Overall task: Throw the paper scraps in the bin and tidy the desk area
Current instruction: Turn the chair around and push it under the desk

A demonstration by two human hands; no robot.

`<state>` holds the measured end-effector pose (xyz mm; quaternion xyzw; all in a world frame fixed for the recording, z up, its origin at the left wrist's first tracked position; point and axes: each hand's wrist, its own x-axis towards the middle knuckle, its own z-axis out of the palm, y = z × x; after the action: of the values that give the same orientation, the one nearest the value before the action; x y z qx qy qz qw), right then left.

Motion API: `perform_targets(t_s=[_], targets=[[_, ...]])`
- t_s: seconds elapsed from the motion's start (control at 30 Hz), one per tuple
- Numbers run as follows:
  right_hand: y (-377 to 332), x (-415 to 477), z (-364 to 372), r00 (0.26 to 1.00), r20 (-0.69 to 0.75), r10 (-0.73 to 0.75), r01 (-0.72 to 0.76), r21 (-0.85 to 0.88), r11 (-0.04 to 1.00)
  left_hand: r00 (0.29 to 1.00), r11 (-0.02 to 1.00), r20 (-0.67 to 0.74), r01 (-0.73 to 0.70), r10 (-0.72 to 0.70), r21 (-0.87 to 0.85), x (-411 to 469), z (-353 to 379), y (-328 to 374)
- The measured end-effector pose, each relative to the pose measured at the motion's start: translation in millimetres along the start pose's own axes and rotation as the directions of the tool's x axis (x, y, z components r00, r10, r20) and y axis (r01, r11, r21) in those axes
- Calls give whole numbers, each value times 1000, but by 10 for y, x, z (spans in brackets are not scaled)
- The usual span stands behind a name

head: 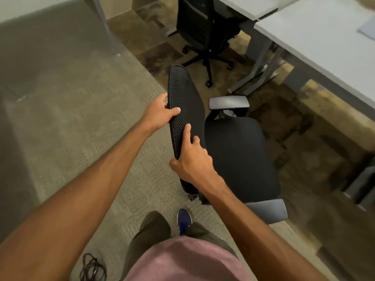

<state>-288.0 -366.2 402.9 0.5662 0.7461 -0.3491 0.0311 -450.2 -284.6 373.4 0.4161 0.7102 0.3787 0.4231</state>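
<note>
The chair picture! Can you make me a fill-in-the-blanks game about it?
1. Both hands, the left hand and the right hand, grip the chair's mesh ____.
2. The chair's seat is coloured ____.
3. A second chair stands farther away, beside a ____.
4. The tangled cable lies on the ____.

Missing words: backrest; black; desk; carpet

Carpet [60, 118]; office chair [241, 155] (cable [92, 268] nearby)

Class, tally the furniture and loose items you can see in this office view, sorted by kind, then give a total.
Office chairs: 2 (near chair, held at its backrest by left hand and right hand; far chair)
Desks: 2 (desk, far desk)
Cable bundles: 1 (cable bundle)
Total: 5
</note>
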Motion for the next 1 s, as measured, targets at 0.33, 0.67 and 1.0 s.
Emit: perform_targets(t_s=[0.33, 0.67, 1.0], targets=[[-162, -30, 64, 991, -8, 132, -130, 103, 986, 995, 982, 74, 82, -70, -172, 594, -39, 107], [-565, 165, 418, 809, -316, 496, -525, -11, 851, 966, 864, 139, 256, -216, -433, 763, 174, 269], [-434, 184, 504, 645, -486, 590, -646, 66, 761, 980, 878, 23, 188, -199, -441, 670, 336, 254]])
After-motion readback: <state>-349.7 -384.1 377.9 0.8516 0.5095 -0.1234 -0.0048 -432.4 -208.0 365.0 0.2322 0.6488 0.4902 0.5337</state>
